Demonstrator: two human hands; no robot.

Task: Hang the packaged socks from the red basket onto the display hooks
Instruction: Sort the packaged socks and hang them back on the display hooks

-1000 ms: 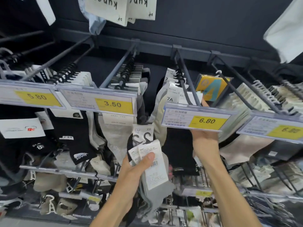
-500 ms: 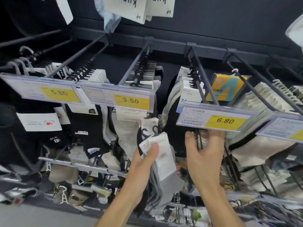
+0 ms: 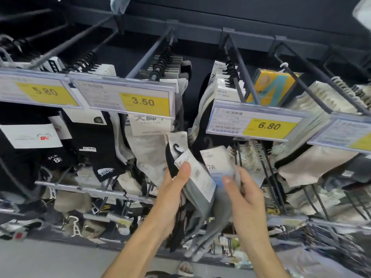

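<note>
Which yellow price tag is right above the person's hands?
The 6.80 tag, directly above the right hand; the 3.50 and 5.80 tags sit further left.

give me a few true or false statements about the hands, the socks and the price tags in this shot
1. The left hand grips a bundle of grey and black packaged socks with white card labels. True.
2. The right hand is up on the hook behind the yellow 6.80 price tag. False: it is down at the bundle, fingers on a white-labelled pack.
3. The yellow 3.50 price tag is left of the 6.80 tag. True.
4. The hook behind the 3.50 tag is bare. False: packs with black hangers fill it.
5. A red basket sits between the hands. False: no basket is in view.
</note>
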